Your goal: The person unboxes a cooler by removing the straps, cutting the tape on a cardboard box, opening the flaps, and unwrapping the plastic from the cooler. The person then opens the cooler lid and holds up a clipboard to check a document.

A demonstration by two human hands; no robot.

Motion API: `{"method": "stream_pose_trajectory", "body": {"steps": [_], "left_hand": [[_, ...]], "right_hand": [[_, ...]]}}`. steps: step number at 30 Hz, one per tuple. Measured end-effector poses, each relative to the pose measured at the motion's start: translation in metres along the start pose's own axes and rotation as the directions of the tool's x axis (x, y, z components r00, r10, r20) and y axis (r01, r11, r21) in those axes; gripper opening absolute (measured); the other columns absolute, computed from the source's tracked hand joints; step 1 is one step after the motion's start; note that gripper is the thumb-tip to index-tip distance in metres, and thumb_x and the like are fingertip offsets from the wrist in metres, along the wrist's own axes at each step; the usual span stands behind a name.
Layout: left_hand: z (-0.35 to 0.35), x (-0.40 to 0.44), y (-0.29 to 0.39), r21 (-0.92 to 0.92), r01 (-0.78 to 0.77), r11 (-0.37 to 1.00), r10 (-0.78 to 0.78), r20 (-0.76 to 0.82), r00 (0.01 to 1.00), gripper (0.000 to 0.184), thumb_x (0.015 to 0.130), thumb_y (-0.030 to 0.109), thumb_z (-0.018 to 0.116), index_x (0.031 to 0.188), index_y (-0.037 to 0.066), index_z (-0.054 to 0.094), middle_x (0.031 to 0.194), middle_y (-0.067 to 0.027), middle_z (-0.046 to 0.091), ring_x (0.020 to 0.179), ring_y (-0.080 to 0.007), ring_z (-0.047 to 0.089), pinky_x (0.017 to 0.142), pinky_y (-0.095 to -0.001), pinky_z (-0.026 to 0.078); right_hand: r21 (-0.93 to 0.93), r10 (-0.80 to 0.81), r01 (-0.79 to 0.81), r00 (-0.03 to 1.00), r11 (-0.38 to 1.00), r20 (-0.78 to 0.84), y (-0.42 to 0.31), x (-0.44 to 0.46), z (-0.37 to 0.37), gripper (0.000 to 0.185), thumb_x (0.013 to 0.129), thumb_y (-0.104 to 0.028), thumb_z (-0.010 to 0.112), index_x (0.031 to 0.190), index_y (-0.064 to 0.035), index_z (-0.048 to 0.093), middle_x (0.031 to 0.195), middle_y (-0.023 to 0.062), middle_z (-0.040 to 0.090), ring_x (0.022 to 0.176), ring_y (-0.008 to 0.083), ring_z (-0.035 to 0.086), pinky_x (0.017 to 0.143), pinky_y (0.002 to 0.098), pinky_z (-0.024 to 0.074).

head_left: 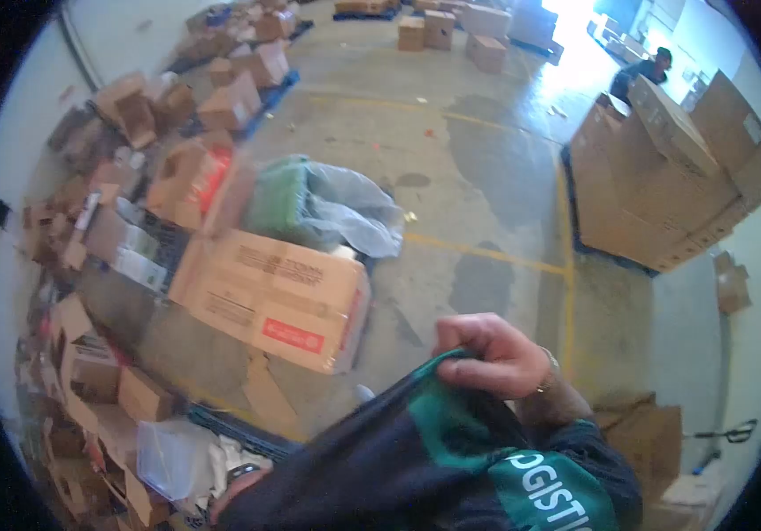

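The room is big, with a smooth gray floor [407,305] and yellow lines painted on it. Boxes are heaped down one side. Far off, past the tall boxes, a person [642,78] bends over.

In the head view, the right hand [489,356] has its fingers curled tight, pinching a green corner of the dark shirt [371,456]. The shirt is on the wearer's body, and the pinch pulls it out into a point. A shiny band [551,370] goes round that wrist. Only a bit of skin shows on the left side, so I cannot tell what the left hand does.

The shirt looks light, soft and bendy, maybe a bit slippery. It should not break. The edge is a good place to grab.

A flat-sided brown box [265,296] looks stiff. Behind it, thin, crinkly clear plastic [354,208] touches a green bin [276,199]. Tall cardboard [655,190] stands on a blue pallet [610,257], reaching its near edge.
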State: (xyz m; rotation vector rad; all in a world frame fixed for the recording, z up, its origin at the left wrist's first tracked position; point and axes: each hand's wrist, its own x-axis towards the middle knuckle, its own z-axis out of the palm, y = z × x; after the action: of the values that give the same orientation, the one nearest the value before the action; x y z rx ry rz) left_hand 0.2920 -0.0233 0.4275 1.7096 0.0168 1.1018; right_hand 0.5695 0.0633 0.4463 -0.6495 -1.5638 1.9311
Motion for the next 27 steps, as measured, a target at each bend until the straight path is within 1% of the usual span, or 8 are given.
{"method": "stream_pose_trajectory", "body": {"steps": [4,7,8,10,13,17,19,27], "left_hand": [[0.006,0.030,-0.018,-0.101,-0.059,0.993,0.068,0.085,0.994,0.031,0.092,0.017,0.071,0.120,0.004,0.067,0.111,-0.0203,0.069,0.094,-0.0379,0.066,0.090,-0.0501,0.049],[0.012,0.038,-0.018,-0.149,-0.086,0.985,0.101,0.097,0.990,0.031,0.092,0.017,0.071,0.120,0.004,0.067,0.112,-0.0199,0.069,0.096,-0.0370,0.066,0.091,-0.0491,0.049],[0.013,0.040,-0.017,-0.153,-0.093,0.984,0.109,0.101,0.989,0.031,0.092,0.017,0.071,0.120,0.004,0.067,0.113,-0.0198,0.069,0.096,-0.0367,0.066,0.091,-0.0487,0.049],[0.020,0.043,-0.013,-0.152,-0.116,0.982,0.131,0.098,0.987,0.032,0.092,0.017,0.071,0.121,0.004,0.067,0.113,-0.0196,0.069,0.097,-0.0360,0.066,0.092,-0.0481,0.048],[0.022,0.044,-0.011,-0.137,-0.141,0.980,0.153,0.079,0.985,0.032,0.092,0.017,0.071,0.121,0.004,0.067,0.114,-0.0192,0.069,0.098,-0.0351,0.066,0.092,-0.0471,0.048],[0.011,0.030,-0.004,-0.118,-0.164,0.979,0.170,0.051,0.984,0.033,0.092,0.017,0.070,0.122,0.004,0.067,0.115,-0.0187,0.069,0.100,-0.0339,0.066,0.093,-0.0458,0.048],[0.007,0.030,-0.004,-0.106,-0.175,0.979,0.181,0.057,0.982,0.033,0.092,0.017,0.070,0.122,0.004,0.067,0.116,-0.0184,0.069,0.101,-0.0333,0.066,0.093,-0.0451,0.048],[-0.003,0.020,0.006,-0.061,-0.191,0.980,0.194,0.048,0.980,0.035,0.092,0.017,0.070,0.124,0.004,0.067,0.118,-0.0174,0.069,0.104,-0.0308,0.065,0.095,-0.0425,0.048]], "right_hand": [[-0.120,-0.195,0.223,0.958,0.967,0.212,0.000,0.006,0.012,0.030,0.100,-0.018,0.067,0.084,-0.0012,0.048,0.075,0.0047,0.042,0.074,0.0127,0.043,0.065,0.0333,0.0370],[-0.046,-0.128,0.137,0.979,0.990,0.159,-0.015,-0.005,0.016,0.032,0.094,-0.013,0.074,0.076,-0.0010,0.050,0.069,0.0081,0.049,0.065,0.0228,0.049,0.059,0.0373,0.0376],[-0.017,-0.267,0.270,0.959,0.963,0.099,-0.007,-0.008,0.015,0.036,0.091,-0.010,0.075,0.070,-0.0026,0.047,0.066,0.0070,0.046,0.055,0.0220,0.046,0.052,0.0383,0.0332],[0.052,-0.330,0.332,0.943,0.942,-0.033,-0.005,-0.017,0.019,0.040,0.092,-0.010,0.076,0.067,-0.0034,0.045,0.061,0.0055,0.042,0.048,0.0198,0.041,0.047,0.0371,0.0289],[-0.040,-0.388,0.386,0.912,0.921,-0.136,-0.004,-0.027,0.024,0.046,0.093,-0.012,0.076,0.063,-0.0044,0.041,0.053,0.0040,0.038,0.039,0.0159,0.035,0.040,0.0342,0.0220],[0.095,-0.251,0.259,0.964,0.961,-0.092,-0.004,-0.030,0.029,0.042,0.092,-0.019,0.077,0.073,-0.0026,0.043,0.062,0.0054,0.041,0.056,0.0236,0.042,0.053,0.0373,0.0319],[0.132,-0.311,0.325,0.944,0.936,-0.114,0.000,-0.030,0.033,0.045,0.092,-0.020,0.078,0.072,-0.0025,0.042,0.059,0.0049,0.039,0.052,0.0237,0.041,0.050,0.0372,0.0294],[0.158,-0.238,0.241,0.971,0.958,-0.034,-0.004,-0.027,0.031,0.051,0.092,-0.023,0.078,0.069,-0.0040,0.037,0.058,0.0060,0.041,0.049,0.0235,0.040,0.048,0.0371,0.0263]]}}
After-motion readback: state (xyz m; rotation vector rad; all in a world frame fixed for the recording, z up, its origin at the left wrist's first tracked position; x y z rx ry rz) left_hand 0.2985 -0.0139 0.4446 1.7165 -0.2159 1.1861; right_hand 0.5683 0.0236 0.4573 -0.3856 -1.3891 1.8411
